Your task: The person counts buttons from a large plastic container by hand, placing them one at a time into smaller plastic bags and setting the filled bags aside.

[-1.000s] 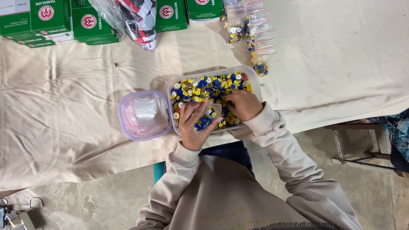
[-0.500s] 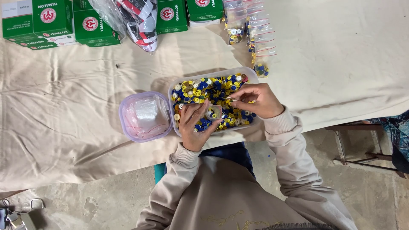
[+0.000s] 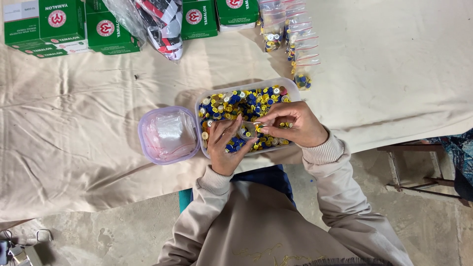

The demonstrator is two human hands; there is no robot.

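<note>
Closest in, both hands are over a clear plastic tub (image 3: pixel 291 88) packed with blue, yellow and white buttons (image 3: pixel 246 101), sitting on the cloth-covered bench (image 3: pixel 74 143) right at its near edge. The left hand (image 3: pixel 224 148) lies palm up with fingers loosely spread, cradling what looks like a small clear bag (image 3: pixel 248 130), and the right hand (image 3: pixel 295 123) has its fingertips pinched at that bag's edge. Just left of the tub, touching it, sits a purple-tinted lid (image 3: pixel 167 135). Farther back there's a row of little zip bags (image 3: pixel 298 37), some with buttons inside, then green boxes (image 3: pixel 64 22) and a clear bag of red, white and black stuff (image 3: pixel 157 19).
</note>
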